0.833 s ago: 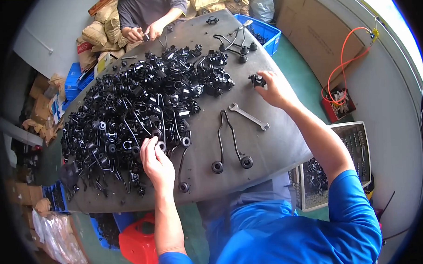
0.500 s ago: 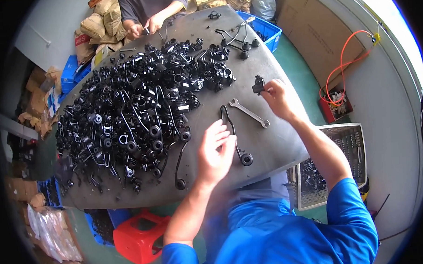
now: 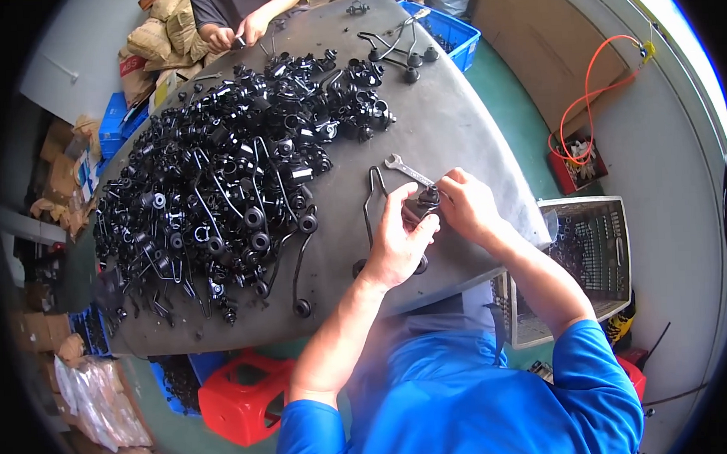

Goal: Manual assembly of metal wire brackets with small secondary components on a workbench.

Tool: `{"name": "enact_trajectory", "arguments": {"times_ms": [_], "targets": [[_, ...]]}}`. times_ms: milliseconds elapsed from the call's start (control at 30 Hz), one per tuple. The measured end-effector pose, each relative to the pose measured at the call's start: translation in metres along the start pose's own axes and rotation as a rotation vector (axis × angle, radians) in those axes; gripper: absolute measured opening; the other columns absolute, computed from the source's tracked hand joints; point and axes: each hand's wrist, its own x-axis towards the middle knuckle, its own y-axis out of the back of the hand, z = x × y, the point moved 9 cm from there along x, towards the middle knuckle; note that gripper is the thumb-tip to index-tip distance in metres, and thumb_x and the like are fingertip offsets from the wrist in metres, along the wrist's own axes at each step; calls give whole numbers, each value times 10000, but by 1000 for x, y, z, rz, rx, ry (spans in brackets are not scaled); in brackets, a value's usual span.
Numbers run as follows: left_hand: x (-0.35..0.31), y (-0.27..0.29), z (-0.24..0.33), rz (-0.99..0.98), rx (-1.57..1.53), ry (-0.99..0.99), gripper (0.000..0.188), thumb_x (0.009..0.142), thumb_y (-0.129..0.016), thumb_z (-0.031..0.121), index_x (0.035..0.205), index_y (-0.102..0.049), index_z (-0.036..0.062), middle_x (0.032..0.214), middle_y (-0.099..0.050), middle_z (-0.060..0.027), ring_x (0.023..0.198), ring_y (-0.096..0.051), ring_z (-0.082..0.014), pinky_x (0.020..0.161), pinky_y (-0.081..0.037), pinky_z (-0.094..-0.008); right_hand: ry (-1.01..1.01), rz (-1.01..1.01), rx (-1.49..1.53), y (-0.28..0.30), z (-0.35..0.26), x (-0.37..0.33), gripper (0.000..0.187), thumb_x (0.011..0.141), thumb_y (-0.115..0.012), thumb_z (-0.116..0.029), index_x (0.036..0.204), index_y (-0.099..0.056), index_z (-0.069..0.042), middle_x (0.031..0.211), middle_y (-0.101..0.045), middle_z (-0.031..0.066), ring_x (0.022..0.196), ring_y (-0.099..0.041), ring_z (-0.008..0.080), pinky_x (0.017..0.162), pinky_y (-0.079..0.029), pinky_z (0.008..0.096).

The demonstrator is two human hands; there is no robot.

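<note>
Left hand (image 3: 398, 242) and right hand (image 3: 467, 206) both gripped one small black metal clamp-like part (image 3: 429, 198) over the grey flat-topped desk's (image 3: 472, 119) four o'clock, probably to steady it. Silver metal open-ended wrench (image 3: 409, 170) lay at their eleven, likely for easy reach.

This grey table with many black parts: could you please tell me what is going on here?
The person in blue has a small black part between the fingers of the left hand and right hand. Just beside them lie a wrench and a bent rod, both partly hidden. A large pile of black parts covers the left of the table. At its far side, another person handles something too small to identify.
</note>
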Motion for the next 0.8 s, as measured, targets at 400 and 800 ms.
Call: {"name": "enact_trajectory", "arguments": {"times_ms": [400,800], "targets": [[13,-11,-15,42,238,-125,387,935,-627,55,1283,-460,42,842,-554,-19,721,-535,-80,657,-478,-237,-589,-186,585,12,34,-7,268,967,-611,-275,880,-644,-24,732,-612,51,673,-598,156,636,-482,307],[13,24,-26,194,267,57,403,993,-578,179,1348,-462,29,856,-595,-38,666,-552,-90,586,-481,-248,-334,-211,936,-30,19,-23,201,1014,-559,-234,988,-582,-35,748,-600,15,612,-558,78,554,-480,231]]}}
